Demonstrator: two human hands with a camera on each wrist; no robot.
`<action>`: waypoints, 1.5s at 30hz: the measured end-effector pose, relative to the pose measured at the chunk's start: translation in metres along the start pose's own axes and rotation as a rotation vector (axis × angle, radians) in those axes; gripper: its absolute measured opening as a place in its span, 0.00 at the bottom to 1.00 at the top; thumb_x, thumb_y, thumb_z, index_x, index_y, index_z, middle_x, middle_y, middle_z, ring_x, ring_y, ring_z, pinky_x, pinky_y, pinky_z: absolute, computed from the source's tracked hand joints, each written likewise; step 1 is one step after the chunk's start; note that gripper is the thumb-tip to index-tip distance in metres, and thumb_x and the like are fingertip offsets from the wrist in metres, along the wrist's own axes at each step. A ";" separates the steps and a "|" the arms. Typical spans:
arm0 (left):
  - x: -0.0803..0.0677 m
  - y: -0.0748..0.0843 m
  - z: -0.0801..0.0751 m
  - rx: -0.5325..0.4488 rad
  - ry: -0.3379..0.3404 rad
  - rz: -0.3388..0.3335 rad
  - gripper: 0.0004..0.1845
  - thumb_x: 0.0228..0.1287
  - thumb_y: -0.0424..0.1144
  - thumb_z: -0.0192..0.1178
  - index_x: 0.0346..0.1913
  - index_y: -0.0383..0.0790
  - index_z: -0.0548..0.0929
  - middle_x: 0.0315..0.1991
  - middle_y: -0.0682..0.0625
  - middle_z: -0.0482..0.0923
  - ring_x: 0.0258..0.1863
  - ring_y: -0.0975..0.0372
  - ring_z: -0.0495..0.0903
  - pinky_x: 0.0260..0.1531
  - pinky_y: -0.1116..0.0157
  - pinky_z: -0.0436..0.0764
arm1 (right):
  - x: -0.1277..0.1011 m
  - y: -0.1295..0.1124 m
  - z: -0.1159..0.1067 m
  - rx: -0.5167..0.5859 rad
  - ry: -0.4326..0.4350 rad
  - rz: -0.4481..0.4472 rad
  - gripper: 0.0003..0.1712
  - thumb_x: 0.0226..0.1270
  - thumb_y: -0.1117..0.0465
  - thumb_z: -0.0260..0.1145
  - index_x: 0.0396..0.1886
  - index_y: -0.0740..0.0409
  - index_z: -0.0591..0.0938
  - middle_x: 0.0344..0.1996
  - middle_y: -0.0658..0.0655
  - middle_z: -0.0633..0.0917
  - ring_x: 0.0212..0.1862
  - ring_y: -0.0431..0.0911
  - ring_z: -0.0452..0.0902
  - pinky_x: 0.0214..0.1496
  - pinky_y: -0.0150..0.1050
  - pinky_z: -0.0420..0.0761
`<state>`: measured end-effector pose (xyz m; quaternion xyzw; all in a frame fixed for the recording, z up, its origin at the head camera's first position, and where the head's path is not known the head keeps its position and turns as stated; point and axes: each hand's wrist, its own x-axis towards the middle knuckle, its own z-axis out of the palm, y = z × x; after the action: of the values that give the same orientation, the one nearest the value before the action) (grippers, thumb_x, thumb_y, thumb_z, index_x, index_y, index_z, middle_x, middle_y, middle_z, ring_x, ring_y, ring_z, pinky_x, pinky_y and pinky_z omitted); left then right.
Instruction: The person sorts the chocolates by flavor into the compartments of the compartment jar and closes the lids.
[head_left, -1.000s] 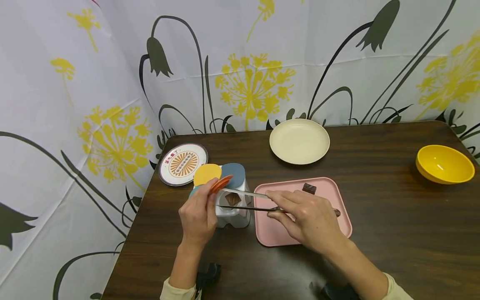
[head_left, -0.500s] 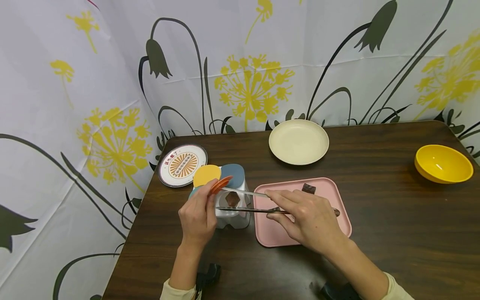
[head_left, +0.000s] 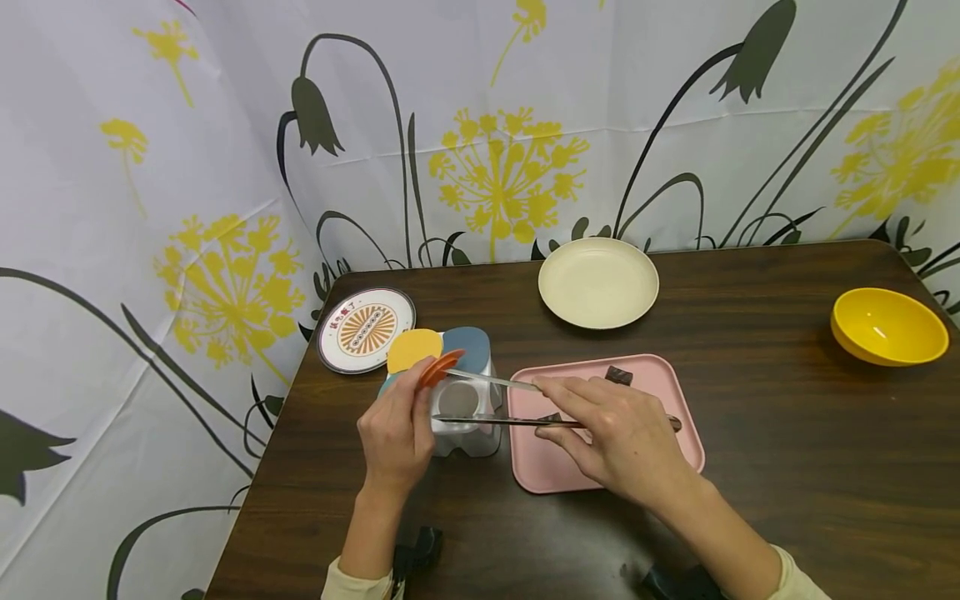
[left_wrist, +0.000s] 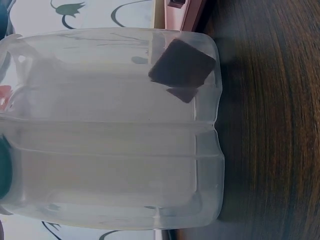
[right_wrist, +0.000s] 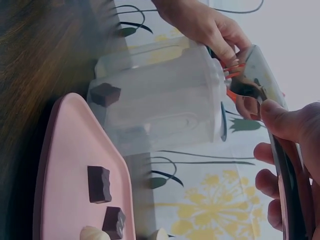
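Dark brown wooden table (head_left: 787, 467) had 5 things sitting on it: cream round plate (head_left: 598, 282), yellow bowl (head_left: 888, 327), pink rectangular tray (head_left: 678, 433), clear plastic container (head_left: 465, 417), round patterned coaster (head_left: 367, 327).

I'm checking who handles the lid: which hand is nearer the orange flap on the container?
Left. The left hand pinches the orange flap open at the container's top; the right hand is over the pink tray, holding tongs.

round coaster (head_left: 367, 328) at left of centre carrying red characters above a sunburst, too small for reading
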<state>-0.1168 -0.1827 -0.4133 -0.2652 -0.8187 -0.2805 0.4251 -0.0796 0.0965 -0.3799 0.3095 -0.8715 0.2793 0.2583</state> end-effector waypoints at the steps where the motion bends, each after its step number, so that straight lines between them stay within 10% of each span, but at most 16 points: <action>1: 0.000 0.000 0.000 0.000 0.000 0.000 0.17 0.74 0.39 0.50 0.56 0.32 0.79 0.43 0.43 0.86 0.33 0.53 0.86 0.30 0.55 0.85 | 0.000 0.001 -0.001 -0.001 0.001 -0.002 0.31 0.60 0.44 0.71 0.63 0.46 0.80 0.43 0.44 0.86 0.37 0.43 0.82 0.32 0.42 0.80; 13: 0.001 0.001 0.000 -0.014 -0.008 -0.011 0.16 0.73 0.38 0.52 0.55 0.33 0.81 0.44 0.44 0.86 0.35 0.53 0.86 0.33 0.54 0.85 | -0.011 0.042 -0.042 -0.108 0.048 0.077 0.31 0.62 0.42 0.67 0.62 0.51 0.80 0.48 0.51 0.86 0.28 0.40 0.79 0.18 0.39 0.73; 19: -0.001 0.001 -0.001 -0.013 -0.014 -0.024 0.16 0.73 0.38 0.52 0.55 0.34 0.81 0.44 0.44 0.86 0.36 0.53 0.86 0.33 0.54 0.85 | -0.030 0.067 -0.058 -0.174 -0.026 0.223 0.38 0.46 0.51 0.79 0.61 0.49 0.81 0.41 0.50 0.86 0.23 0.38 0.74 0.17 0.36 0.68; 27: -0.001 0.002 -0.001 -0.014 -0.025 -0.036 0.16 0.74 0.39 0.51 0.56 0.34 0.80 0.43 0.44 0.86 0.35 0.54 0.86 0.33 0.55 0.85 | -0.066 0.091 -0.065 -0.200 -0.229 0.412 0.34 0.51 0.44 0.77 0.59 0.47 0.82 0.21 0.38 0.79 0.20 0.35 0.68 0.18 0.37 0.63; 45: 0.000 0.002 -0.002 -0.014 -0.034 -0.034 0.16 0.73 0.38 0.52 0.55 0.34 0.80 0.43 0.44 0.86 0.35 0.54 0.85 0.36 0.56 0.85 | -0.091 0.111 -0.073 -0.160 -0.449 0.532 0.34 0.53 0.39 0.74 0.59 0.48 0.83 0.30 0.42 0.86 0.27 0.36 0.74 0.23 0.41 0.70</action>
<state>-0.1146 -0.1827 -0.4121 -0.2589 -0.8283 -0.2888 0.4044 -0.0740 0.2520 -0.4207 0.1042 -0.9757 0.1928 0.0021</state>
